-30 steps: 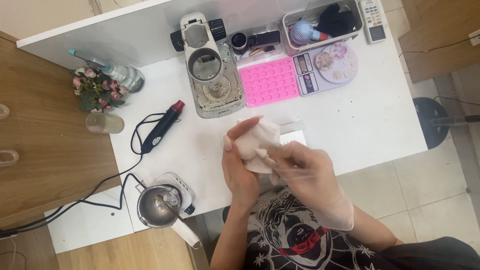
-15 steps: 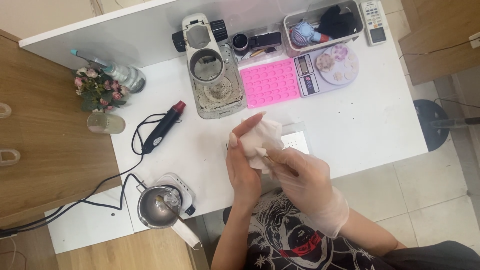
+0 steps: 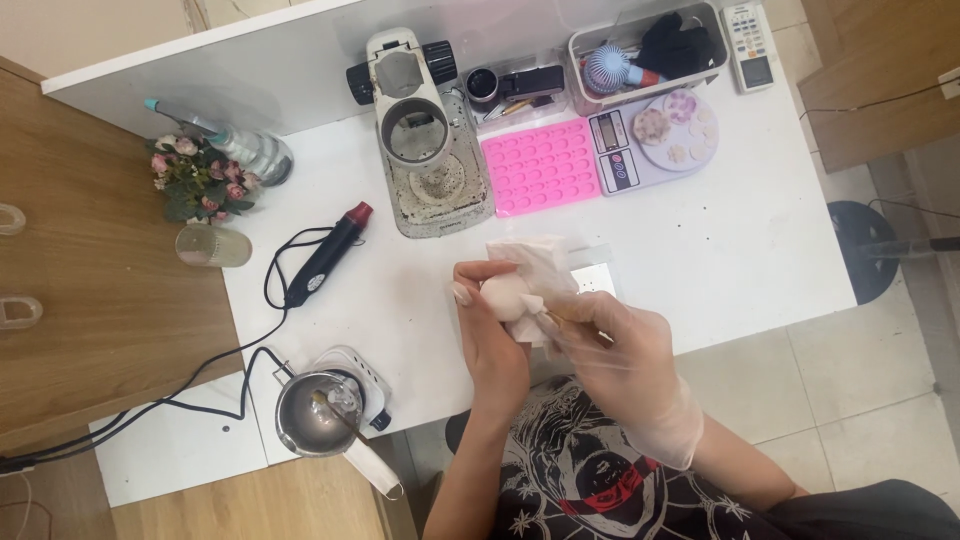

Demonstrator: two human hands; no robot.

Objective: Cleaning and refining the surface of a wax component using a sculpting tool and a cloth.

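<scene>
Just below the pink mould (image 3: 541, 166) on the worktop (image 3: 720, 250), the left hand (image 3: 493, 335) cups a pale ball (image 3: 505, 296); the gloved right hand (image 3: 625, 365) pinches white wrap (image 3: 540, 262). Wrap snugly, ball kept steady.

My right hand (image 3: 625, 365) wears a thin translucent plastic glove; my bare left hand (image 3: 492, 335) grips soft white tissue (image 3: 530, 285) over a smooth matt white table (image 3: 720, 240), near a shiny metal pot (image 3: 318, 415).
</scene>
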